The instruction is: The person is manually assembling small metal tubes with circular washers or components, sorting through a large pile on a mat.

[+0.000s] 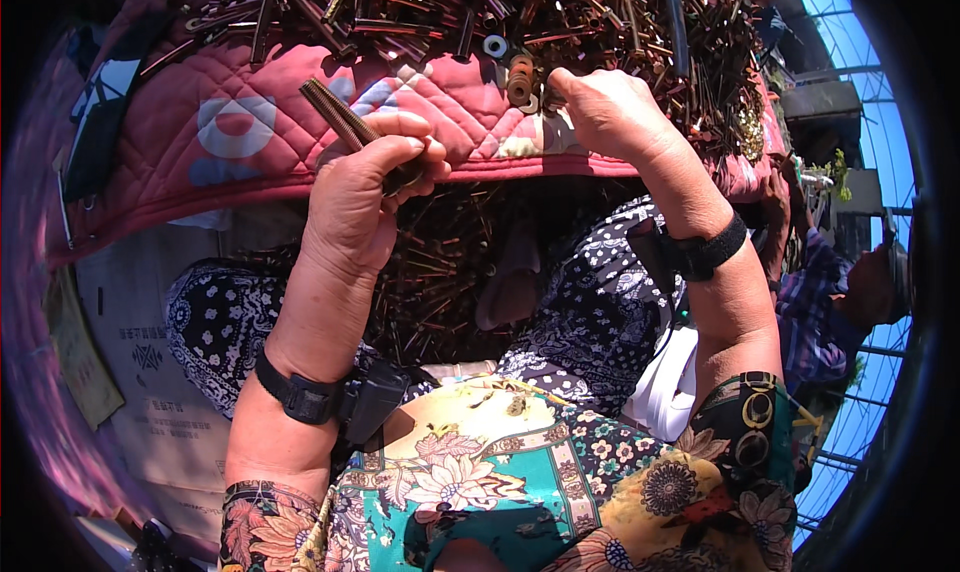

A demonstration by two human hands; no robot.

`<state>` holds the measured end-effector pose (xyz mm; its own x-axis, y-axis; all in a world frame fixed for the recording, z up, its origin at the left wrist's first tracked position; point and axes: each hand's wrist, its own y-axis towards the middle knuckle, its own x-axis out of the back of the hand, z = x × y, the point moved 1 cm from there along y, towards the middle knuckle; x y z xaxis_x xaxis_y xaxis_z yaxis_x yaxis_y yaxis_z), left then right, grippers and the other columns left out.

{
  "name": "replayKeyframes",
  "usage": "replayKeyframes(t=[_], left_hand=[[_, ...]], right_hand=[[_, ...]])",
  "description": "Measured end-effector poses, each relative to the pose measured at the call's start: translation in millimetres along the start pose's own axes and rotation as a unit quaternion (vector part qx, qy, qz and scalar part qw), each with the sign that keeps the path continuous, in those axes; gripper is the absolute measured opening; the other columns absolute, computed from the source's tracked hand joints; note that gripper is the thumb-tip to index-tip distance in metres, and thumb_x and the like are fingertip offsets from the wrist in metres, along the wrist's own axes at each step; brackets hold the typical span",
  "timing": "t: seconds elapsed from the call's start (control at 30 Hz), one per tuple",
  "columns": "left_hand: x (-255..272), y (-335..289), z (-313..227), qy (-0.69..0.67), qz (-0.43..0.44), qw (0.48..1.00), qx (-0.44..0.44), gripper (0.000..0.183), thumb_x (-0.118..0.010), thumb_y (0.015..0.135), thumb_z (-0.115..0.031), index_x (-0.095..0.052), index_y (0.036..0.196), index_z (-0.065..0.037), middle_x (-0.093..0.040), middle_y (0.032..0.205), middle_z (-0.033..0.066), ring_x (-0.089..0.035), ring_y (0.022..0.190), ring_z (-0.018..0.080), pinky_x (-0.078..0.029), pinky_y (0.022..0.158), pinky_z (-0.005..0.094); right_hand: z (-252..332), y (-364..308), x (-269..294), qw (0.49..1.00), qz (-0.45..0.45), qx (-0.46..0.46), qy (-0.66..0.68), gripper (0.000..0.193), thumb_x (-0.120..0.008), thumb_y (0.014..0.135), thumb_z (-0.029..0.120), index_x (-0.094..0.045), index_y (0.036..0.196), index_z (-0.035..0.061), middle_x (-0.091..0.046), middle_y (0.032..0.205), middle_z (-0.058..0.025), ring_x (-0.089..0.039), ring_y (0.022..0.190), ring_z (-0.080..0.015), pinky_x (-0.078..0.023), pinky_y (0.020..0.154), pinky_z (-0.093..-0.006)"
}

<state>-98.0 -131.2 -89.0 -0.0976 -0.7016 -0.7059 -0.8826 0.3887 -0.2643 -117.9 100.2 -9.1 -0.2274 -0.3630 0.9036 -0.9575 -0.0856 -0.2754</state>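
Observation:
My left hand is closed around threaded bolts, whose brassy shafts point up and left past the thumb; their lower ends are mostly covered by my fingers. To the right, my right hand has its thumb and fingers pinched together at the edge of a metal heap. Whatever the pinch holds is hidden. Just left of these fingertips stands a short stack of brass-coloured washers on the pink quilt. A pale ring-shaped washer lies a little farther back.
A large heap of metal bolts and tubes covers the quilt's far part. Below its near edge, more metal pieces lie between my knees. Cardboard lies at left. Another person in a checked shirt is at the right.

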Motion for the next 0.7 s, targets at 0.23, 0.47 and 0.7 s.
replayKeyframes(t=[0.23, 0.47, 0.7], left_hand=[[-2, -1, -2, 0.007, -0.006, 1.000, 0.007, 0.013, -0.056, 0.079, -0.007, -0.061, 0.089, -0.001, -0.064, 0.075, 0.0084, -0.062, 0.063, 0.0168, -0.047, 0.054, 0.0242], [-7, 0, 6, 0.043, -0.041, 0.998, -0.019, 0.022, -0.067, 0.079, -0.017, -0.064, 0.094, -0.001, -0.063, 0.071, 0.0049, -0.058, 0.057, 0.0113, -0.042, 0.049, 0.0216], [-19, -2, 3, 0.016, 0.004, 0.997, -0.080, 0.017, -0.068, 0.080, -0.018, -0.066, 0.081, -0.001, -0.063, 0.068, 0.0035, -0.055, 0.056, 0.0086, -0.039, 0.048, 0.0201]], right_hand=[[-10, -23, -50, 0.957, -0.121, -0.065, 0.257, 0.034, -0.052, 0.083, 0.006, -0.051, 0.115, 0.0190, -0.060, 0.077, -0.0216, -0.061, 0.074, -0.0368, -0.046, 0.061, -0.0382], [36, -47, -29, 0.854, -0.196, -0.091, 0.474, 0.034, -0.056, 0.076, -0.002, -0.055, 0.107, 0.0116, -0.063, 0.074, -0.0131, -0.063, 0.070, -0.0312, -0.049, 0.061, -0.0365], [114, -50, 8, 0.772, -0.355, 0.039, 0.526, 0.028, -0.055, 0.074, -0.007, -0.064, 0.098, 0.0060, -0.052, 0.074, -0.0023, -0.048, 0.067, -0.0121, -0.038, 0.062, -0.0219]])
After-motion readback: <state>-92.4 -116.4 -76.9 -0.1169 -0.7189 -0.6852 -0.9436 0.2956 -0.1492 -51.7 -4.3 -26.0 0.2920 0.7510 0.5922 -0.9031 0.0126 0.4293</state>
